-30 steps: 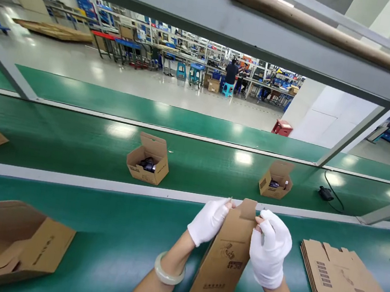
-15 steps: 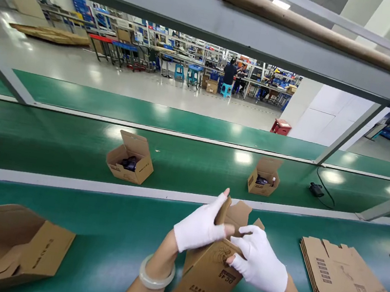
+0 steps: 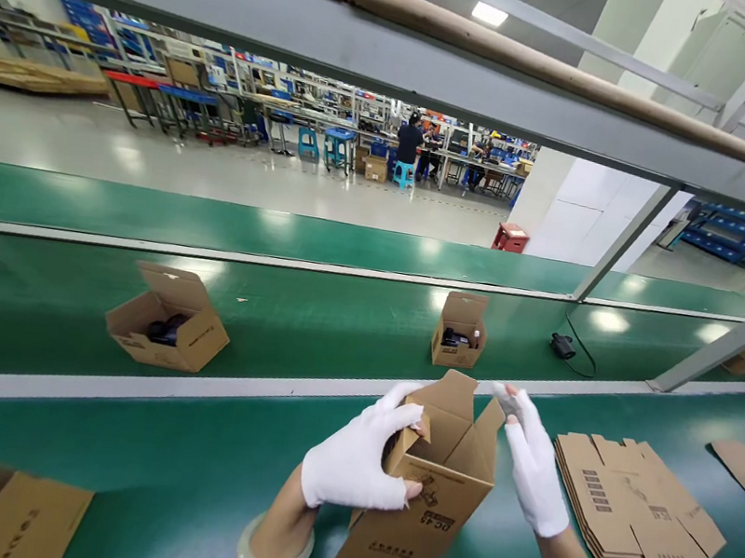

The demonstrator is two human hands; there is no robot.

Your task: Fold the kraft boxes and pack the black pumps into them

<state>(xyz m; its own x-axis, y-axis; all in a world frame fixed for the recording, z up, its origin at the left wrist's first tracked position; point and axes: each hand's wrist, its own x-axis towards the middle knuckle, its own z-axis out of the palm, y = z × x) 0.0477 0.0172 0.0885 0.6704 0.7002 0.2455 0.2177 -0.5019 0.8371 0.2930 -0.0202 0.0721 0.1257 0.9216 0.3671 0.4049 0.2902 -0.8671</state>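
Note:
Both my hands wear white gloves that leave fingertips bare. My left hand (image 3: 362,457) grips a brown cardboard box (image 3: 422,523) by its left side, thumb on the printed front. The box is tilted, its upper end gaping with flaps sticking up, and "DC 45" is printed on it. Just right of the box's raised flap, my right hand (image 3: 532,455) is apart from the cardboard with fingers stretched out. A pile of flat cardboard blanks (image 3: 645,520) lies to the right of this hand.
Behind a white rail (image 3: 299,385), two open boxes, one at left (image 3: 171,323) and one nearer the middle (image 3: 459,335), hold dark items. A black adapter (image 3: 563,347) with a cord lies right of them. Another open carton (image 3: 24,516) stands front left. A metal beam (image 3: 381,45) crosses above.
My right hand has let go of the box's upper edge and moved right, fingers straightening. My left hand has shifted to the box's side. The box's open end is spread wider. The view has turned right.

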